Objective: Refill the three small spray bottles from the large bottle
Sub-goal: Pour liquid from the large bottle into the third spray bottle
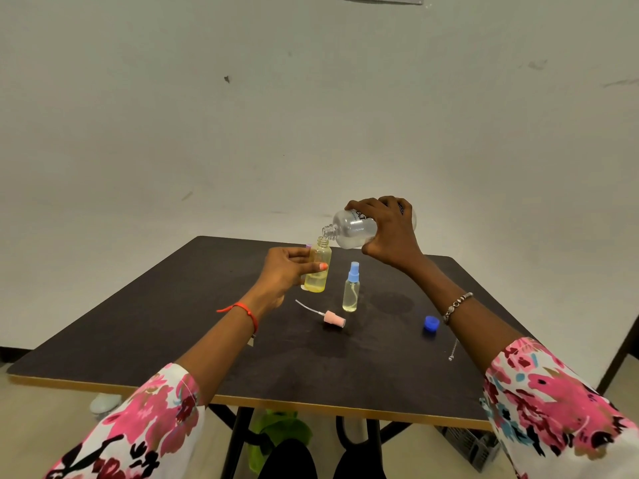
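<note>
My left hand (288, 271) grips a small yellow spray bottle (320, 271), uncapped and held upright just above the dark table (173, 323). My right hand (390, 233) holds the large clear bottle (352, 228) tipped to the left, its open neck right over the yellow bottle's mouth. A second small bottle with a blue spray head (351, 288) stands upright on the table just right of the yellow one. A pink spray head with its dip tube (328, 316) lies on the table in front of them. A purple tip (308, 246) peeks out behind my left hand; what it belongs to is hidden.
A blue screw cap (431, 323) lies on the table to the right, near my right forearm. A small metal chain piece (453, 350) lies close to the table's right front. A white wall stands behind the table. A green bag (280, 430) sits on the floor beneath it.
</note>
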